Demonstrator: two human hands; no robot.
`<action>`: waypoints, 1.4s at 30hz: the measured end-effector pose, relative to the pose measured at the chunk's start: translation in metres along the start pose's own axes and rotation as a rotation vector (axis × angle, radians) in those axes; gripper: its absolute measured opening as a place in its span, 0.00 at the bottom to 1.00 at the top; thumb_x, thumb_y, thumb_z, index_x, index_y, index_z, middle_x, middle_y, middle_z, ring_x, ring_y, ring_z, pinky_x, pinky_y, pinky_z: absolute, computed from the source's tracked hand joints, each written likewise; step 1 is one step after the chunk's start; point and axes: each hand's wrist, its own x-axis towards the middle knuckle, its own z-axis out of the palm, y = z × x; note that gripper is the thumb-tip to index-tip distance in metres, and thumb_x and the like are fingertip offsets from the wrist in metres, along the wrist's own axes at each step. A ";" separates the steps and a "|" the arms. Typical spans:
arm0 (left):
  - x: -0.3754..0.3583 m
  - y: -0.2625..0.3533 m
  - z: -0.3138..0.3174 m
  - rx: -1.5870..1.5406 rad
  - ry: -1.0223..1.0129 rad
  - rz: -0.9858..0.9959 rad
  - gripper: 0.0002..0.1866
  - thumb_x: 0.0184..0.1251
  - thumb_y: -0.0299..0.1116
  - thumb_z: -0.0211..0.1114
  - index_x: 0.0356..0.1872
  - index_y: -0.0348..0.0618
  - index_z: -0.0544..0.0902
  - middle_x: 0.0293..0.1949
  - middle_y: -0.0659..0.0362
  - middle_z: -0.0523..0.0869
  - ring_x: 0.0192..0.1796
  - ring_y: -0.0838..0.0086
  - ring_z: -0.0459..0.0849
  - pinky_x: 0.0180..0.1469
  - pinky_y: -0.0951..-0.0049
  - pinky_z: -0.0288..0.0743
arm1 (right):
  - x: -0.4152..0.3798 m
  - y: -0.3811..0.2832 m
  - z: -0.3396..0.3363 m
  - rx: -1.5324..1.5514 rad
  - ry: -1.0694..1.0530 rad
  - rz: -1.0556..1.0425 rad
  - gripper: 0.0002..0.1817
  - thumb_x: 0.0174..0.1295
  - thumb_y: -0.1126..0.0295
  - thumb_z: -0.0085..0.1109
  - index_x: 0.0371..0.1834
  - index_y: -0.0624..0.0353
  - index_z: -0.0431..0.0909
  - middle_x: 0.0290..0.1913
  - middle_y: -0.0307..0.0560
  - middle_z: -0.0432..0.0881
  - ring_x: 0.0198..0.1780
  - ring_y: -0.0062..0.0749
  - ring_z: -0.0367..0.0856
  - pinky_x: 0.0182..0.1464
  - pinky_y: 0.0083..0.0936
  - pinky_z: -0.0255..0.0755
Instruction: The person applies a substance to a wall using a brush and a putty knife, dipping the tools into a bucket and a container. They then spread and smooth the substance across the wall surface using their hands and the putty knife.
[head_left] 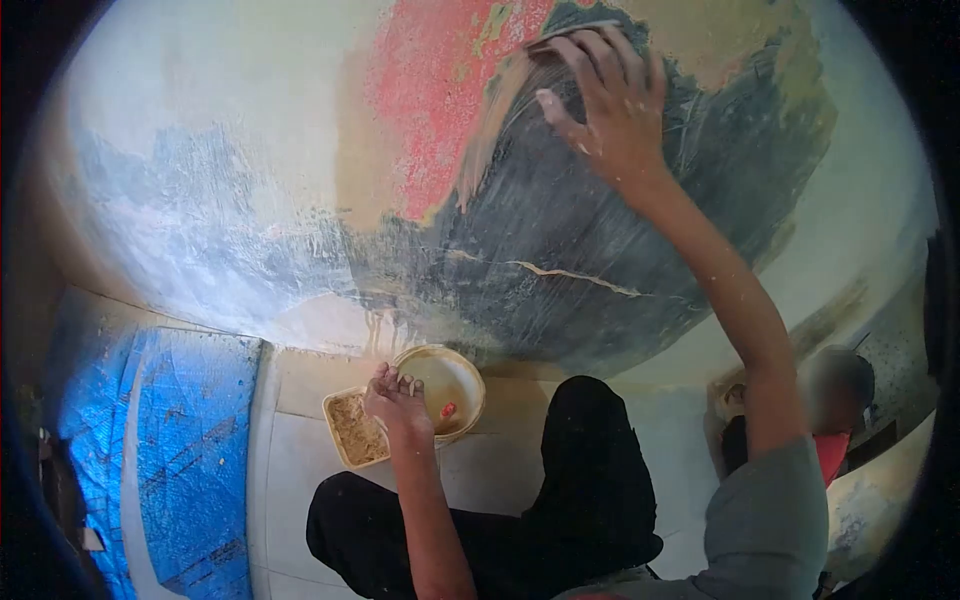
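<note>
High on the wall [560, 210], my right hand [612, 100] presses a thin flat scraper [572, 36] against the dark grey patch, beside a strip of red paint. Its fingers lie over the scraper and the thumb sticks out to the left; pale dust covers the fingertips. Low down, my left hand [400, 398] hovers with loosely curled, parted fingers and nothing visible in them. It overlaps a rectangular tub [352, 428] of brown, crumbly paste and the rim of a round bucket [478, 385]. Inside the bucket are pale liquid and a small red object [448, 410].
A jagged light crack [570, 272] crosses the dark patch. Blue sheeting [200, 450] covers something at the left. My bent legs [590, 470] in black trousers are close to the bucket on the tiled floor [300, 440]. Another person [835, 400] is at the right, behind my arm.
</note>
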 end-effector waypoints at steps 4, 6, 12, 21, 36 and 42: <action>-0.002 0.000 0.006 -0.008 0.029 -0.019 0.17 0.62 0.41 0.49 0.48 0.44 0.72 0.36 0.62 0.70 0.36 0.72 0.67 0.45 0.68 0.63 | -0.024 -0.034 0.010 0.040 -0.322 -0.533 0.32 0.56 0.43 0.49 0.62 0.44 0.65 0.63 0.44 0.65 0.69 0.34 0.58 0.71 0.46 0.41; 0.000 -0.004 0.002 0.003 0.005 -0.029 0.17 0.61 0.41 0.49 0.47 0.44 0.72 0.37 0.62 0.70 0.37 0.72 0.67 0.45 0.68 0.63 | -0.003 -0.003 0.009 -0.027 -0.155 -0.293 0.32 0.56 0.42 0.48 0.62 0.44 0.65 0.64 0.43 0.65 0.69 0.34 0.57 0.71 0.46 0.40; 0.002 -0.006 0.000 -0.021 0.002 -0.031 0.16 0.61 0.41 0.49 0.47 0.46 0.72 0.37 0.62 0.70 0.37 0.71 0.66 0.46 0.67 0.63 | -0.007 -0.016 0.010 0.108 -0.075 -0.118 0.29 0.58 0.44 0.50 0.60 0.45 0.67 0.63 0.41 0.66 0.69 0.34 0.56 0.71 0.47 0.40; 0.014 -0.018 -0.004 -0.004 0.027 -0.023 0.14 0.63 0.42 0.48 0.42 0.46 0.74 0.35 0.62 0.70 0.35 0.73 0.67 0.43 0.68 0.64 | -0.034 -0.066 0.018 0.378 -0.246 -0.294 0.26 0.53 0.49 0.57 0.54 0.47 0.71 0.57 0.40 0.70 0.67 0.35 0.60 0.67 0.52 0.47; 0.012 -0.017 -0.002 -0.019 0.010 -0.038 0.13 0.60 0.41 0.48 0.39 0.47 0.75 0.30 0.64 0.72 0.32 0.74 0.69 0.39 0.71 0.63 | -0.016 -0.087 0.029 0.219 0.017 -0.002 0.24 0.53 0.56 0.56 0.55 0.46 0.71 0.55 0.40 0.70 0.64 0.38 0.61 0.66 0.48 0.49; 0.008 -0.017 0.001 -0.032 0.025 -0.014 0.11 0.60 0.39 0.50 0.38 0.46 0.75 0.30 0.63 0.72 0.32 0.73 0.69 0.37 0.71 0.64 | 0.000 -0.068 0.026 0.111 0.053 -0.011 0.26 0.52 0.55 0.56 0.56 0.48 0.70 0.55 0.41 0.70 0.63 0.38 0.61 0.67 0.44 0.48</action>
